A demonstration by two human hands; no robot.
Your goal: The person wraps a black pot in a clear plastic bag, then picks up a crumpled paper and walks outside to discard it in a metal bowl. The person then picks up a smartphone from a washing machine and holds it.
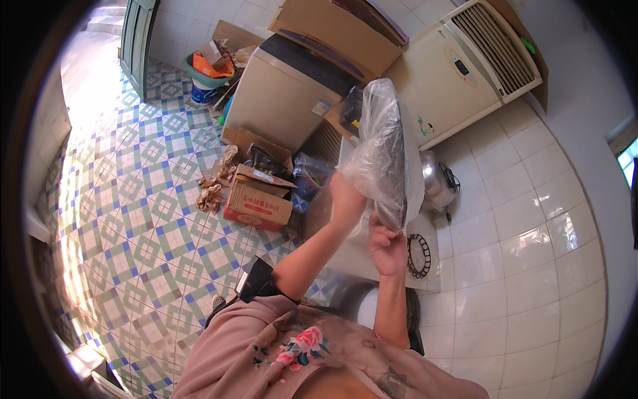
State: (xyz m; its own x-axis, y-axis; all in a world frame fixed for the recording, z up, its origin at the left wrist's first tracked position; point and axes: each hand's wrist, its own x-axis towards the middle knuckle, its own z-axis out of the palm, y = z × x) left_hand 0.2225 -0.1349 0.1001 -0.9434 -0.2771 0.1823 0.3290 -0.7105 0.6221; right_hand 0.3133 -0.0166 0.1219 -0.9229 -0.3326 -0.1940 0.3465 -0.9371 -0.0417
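A large dark, flat, rounded object, whose exact kind I cannot tell, stands on edge inside a clear plastic bag [374, 144]. My left hand [349, 199] is on the bag's lower left side, its fingers partly hidden by the plastic. At the lower rim, my right hand [389, 244] has its fingers curled around the bag and the object's edge. Below them lies a white countertop [349, 259]. A dark ring-shaped rack [418, 256] rests on it, just right of my right hand.
A shiny metal pot [434, 179] with a coiled cord stands by the tiled wall [498, 239]. Cardboard boxes [259, 204] and crumpled brown paper [212, 192] lie on the patterned floor. Beyond are a washing machine [284, 95], an upright air conditioner [448, 75] and a green basin [199, 72].
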